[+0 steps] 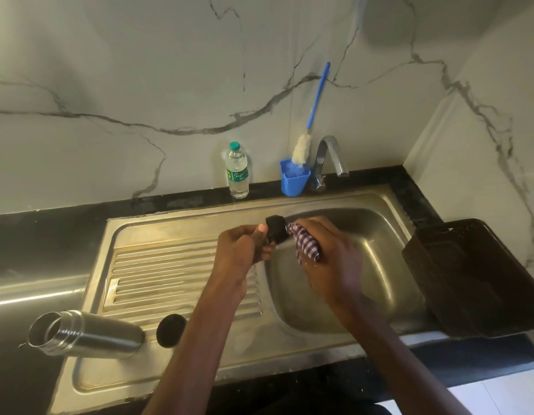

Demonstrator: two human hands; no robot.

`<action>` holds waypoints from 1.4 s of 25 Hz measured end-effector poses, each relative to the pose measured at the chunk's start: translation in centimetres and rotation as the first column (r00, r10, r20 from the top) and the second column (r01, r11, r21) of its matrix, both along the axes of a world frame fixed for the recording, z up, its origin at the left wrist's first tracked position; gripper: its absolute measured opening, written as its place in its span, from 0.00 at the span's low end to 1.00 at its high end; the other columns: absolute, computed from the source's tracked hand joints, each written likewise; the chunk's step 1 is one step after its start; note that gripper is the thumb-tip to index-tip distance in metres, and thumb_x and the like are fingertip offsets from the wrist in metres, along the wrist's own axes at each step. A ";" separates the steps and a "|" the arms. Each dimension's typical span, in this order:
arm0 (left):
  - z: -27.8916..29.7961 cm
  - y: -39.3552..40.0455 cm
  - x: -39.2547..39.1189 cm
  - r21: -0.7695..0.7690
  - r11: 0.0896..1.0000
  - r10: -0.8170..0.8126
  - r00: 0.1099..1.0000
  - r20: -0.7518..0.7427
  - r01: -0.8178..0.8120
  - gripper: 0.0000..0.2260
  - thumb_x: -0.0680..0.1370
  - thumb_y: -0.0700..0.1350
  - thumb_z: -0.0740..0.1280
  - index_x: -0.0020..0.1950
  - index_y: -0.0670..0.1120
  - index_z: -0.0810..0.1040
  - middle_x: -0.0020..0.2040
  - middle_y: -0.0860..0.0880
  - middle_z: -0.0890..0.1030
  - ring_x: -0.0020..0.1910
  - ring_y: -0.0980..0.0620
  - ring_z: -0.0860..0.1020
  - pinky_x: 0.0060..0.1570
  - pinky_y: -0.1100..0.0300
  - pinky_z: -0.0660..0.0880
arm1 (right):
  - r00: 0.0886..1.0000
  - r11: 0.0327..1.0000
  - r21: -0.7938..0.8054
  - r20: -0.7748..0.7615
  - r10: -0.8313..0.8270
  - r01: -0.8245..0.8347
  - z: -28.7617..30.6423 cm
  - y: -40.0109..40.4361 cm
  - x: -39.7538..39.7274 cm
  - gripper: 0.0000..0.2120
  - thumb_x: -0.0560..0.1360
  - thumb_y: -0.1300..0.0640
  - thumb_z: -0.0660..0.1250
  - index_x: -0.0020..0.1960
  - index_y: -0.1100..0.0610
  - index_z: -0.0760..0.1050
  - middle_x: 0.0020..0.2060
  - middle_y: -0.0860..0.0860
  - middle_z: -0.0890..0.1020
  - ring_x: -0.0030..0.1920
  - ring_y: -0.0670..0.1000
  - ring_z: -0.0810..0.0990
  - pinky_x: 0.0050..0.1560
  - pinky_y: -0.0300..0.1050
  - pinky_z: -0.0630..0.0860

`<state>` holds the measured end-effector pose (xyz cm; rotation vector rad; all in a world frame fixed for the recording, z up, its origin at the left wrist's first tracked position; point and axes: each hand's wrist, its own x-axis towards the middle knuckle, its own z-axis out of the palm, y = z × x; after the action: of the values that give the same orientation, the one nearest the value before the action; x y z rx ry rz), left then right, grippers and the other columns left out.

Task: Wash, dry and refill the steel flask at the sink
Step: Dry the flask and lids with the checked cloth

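The steel flask lies on its side at the near left corner of the sink's drainboard, its open mouth facing left. A round black cap sits just right of the flask's base. Over the left edge of the basin, my left hand grips a small black flask lid. My right hand holds a purple-and-white checked cloth bunched against that lid.
A steel tap stands at the back of the basin. Left of it are a blue holder with a blue-handled bottle brush and a plastic water bottle. A dark brown tray lies on the right counter.
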<state>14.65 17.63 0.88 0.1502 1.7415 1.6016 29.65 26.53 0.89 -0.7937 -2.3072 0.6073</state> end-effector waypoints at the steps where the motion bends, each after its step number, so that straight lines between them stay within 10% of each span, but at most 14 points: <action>1: -0.3 -0.1 -0.1 -0.001 1.000 0.013 0.998 0.068 -0.013 0.10 0.83 0.42 0.69 0.55 0.35 0.83 0.39 0.40 0.85 0.35 0.48 0.80 0.41 0.54 0.79 | 1.000 1.000 -0.016 0.024 -0.008 0.009 0.1 0.4 0.1 0.23 0.70 0.62 0.75 0.63 0.48 0.79 0.55 0.43 0.81 0.48 0.47 0.82 0.41 0.51 0.81; 12: -1.2 -0.5 -0.3 0.240 0.968 -0.090 0.796 0.599 -0.071 0.13 0.87 0.38 0.56 0.65 0.34 0.75 0.45 0.35 0.84 0.37 0.47 0.81 0.37 0.59 0.82 | 0.996 0.995 -0.074 -0.055 -0.073 0.069 0.3 -0.1 -0.2 0.21 0.69 0.64 0.72 0.60 0.49 0.82 0.53 0.42 0.83 0.48 0.48 0.83 0.43 0.48 0.81; 20: -0.2 0.4 -0.1 0.455 0.890 -0.189 0.871 0.453 -0.043 0.16 0.84 0.30 0.52 0.59 0.37 0.78 0.44 0.40 0.85 0.41 0.48 0.80 0.37 0.62 0.81 | 0.985 0.999 -0.012 -0.166 0.040 -0.042 1.4 -0.3 -1.4 0.24 0.67 0.67 0.71 0.61 0.54 0.81 0.54 0.46 0.82 0.50 0.48 0.82 0.44 0.49 0.82; 35: 0.2 0.3 -0.1 0.308 0.951 -0.120 0.943 0.311 0.019 0.18 0.82 0.27 0.52 0.55 0.36 0.81 0.41 0.41 0.84 0.36 0.51 0.77 0.32 0.63 0.77 | 0.995 0.992 0.118 -0.078 0.062 -0.052 1.3 -1.0 -0.7 0.20 0.71 0.65 0.71 0.61 0.54 0.82 0.56 0.46 0.82 0.50 0.47 0.81 0.42 0.40 0.79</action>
<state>14.59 17.92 1.03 0.0860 1.2215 1.7220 28.90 25.56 2.19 -0.6387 -2.2738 0.5159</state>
